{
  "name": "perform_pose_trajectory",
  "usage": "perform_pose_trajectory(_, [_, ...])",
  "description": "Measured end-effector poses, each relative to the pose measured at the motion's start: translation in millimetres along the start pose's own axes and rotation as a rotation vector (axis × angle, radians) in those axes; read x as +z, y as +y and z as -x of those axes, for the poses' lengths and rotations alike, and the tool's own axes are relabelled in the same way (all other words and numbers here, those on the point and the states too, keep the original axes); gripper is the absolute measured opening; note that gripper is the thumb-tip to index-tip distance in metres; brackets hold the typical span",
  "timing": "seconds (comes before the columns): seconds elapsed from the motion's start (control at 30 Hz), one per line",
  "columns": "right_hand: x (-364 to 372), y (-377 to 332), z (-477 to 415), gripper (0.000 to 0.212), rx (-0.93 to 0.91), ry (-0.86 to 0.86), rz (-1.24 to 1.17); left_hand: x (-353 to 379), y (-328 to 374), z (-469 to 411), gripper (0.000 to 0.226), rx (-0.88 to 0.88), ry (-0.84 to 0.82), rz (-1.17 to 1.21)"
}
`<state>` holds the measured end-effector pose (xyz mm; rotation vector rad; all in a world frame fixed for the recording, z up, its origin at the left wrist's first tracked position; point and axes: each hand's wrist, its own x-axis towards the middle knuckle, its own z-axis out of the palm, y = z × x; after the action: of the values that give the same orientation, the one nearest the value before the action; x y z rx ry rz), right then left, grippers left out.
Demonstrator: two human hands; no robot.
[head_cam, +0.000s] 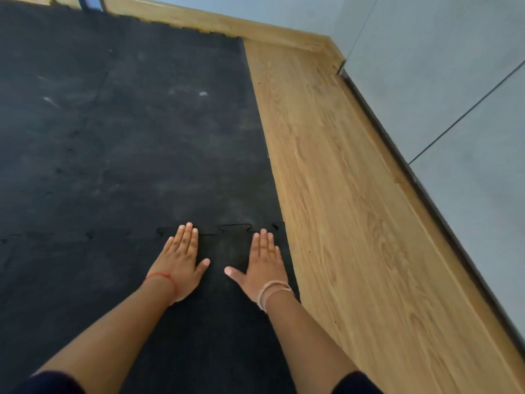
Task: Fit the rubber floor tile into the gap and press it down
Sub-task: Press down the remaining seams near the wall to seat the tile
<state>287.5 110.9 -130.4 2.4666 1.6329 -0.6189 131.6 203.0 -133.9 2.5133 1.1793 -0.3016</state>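
On the black rubber mat (119, 132) at the left of the view, I see my left hand (181, 260) spread wide and flat, palm down, holding nothing, its fingertips reaching the jigsaw seam (234, 226). Just to its right my right hand (264, 265) lies the same way, fingers together, thumb out, empty. Both rest on the rubber floor tile (221, 322), which sits at the mat's right edge, beside the bare wooden floor (341, 209). I judge the risk to be the seam: between my hands and toward the right corner the tabs still show dark open lines, so pressing only where my palms lie could leave those teeth riding high, or nudge the tile sideways onto the wood. The tile's long axis I cannot tell, since its near end runs out of view; its toothed edge points away from me, toward the far wall (255, 9).
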Motion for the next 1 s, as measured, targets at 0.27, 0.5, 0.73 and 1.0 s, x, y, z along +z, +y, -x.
perform_pose_trajectory(0.27, [23,32,2,0.107,0.035,0.186,-0.022,33,47,-29,0.059,0.040,0.197,0.044])
perform_pose_trajectory(0.5, [16,45,-19,0.123,-0.033,0.244,-0.033,37,48,-29,0.066,0.058,0.235,-0.015])
perform_pose_trajectory(0.73, [7,37,-6,0.110,0.030,0.180,-0.005,28,57,-24,0.055,0.011,0.177,-0.004])
perform_pose_trajectory(1.0, [66,-7,129,0.085,0.020,0.182,-0.011,68,51,111,0.062,-0.058,0.255,0.117])
